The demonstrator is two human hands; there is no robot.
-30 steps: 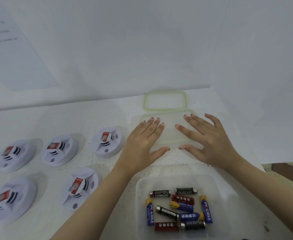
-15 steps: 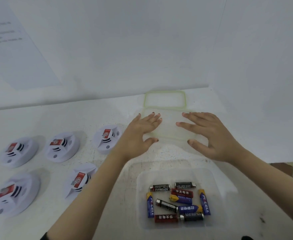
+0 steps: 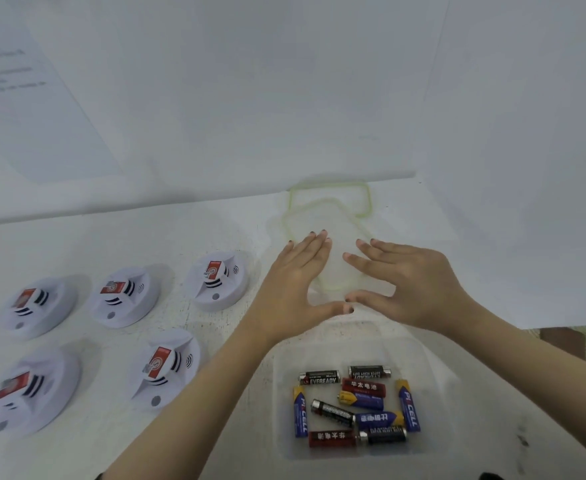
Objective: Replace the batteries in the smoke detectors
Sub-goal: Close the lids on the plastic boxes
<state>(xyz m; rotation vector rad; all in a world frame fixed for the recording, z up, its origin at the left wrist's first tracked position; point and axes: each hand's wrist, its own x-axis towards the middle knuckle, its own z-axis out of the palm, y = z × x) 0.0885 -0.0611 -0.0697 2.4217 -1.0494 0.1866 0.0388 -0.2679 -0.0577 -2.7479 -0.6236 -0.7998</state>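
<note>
— How were the 2 grips set?
— Both were released. The left grip [image 3: 295, 292] and the right grip [image 3: 419, 285] were spread flat, fingers straight, over the clear plastic lid with a pale green seal [image 3: 340, 221], thumb tips nearly meeting. Neither grasped anything.

— Where were the batteries?
— The mixed cylindrical batteries [image 3: 354, 407] lay loose in the clear plastic tub [image 3: 437, 393] on the white bench [image 3: 215, 230]. The tub sat on the person's side of both grips, between the forearms. Some long axes ran across and others pointed away.

— And the detectors?
— The 5 round white smoke detectors with red labels [image 3: 220, 282] sat to the left in 2 rows. The nearest was just beside the left grip and well apart from the right.

— So the coming move?
— Probably a sideways reach by the left grip for that detector. Either grip would have had to draw back toward the person for a battery.
</note>
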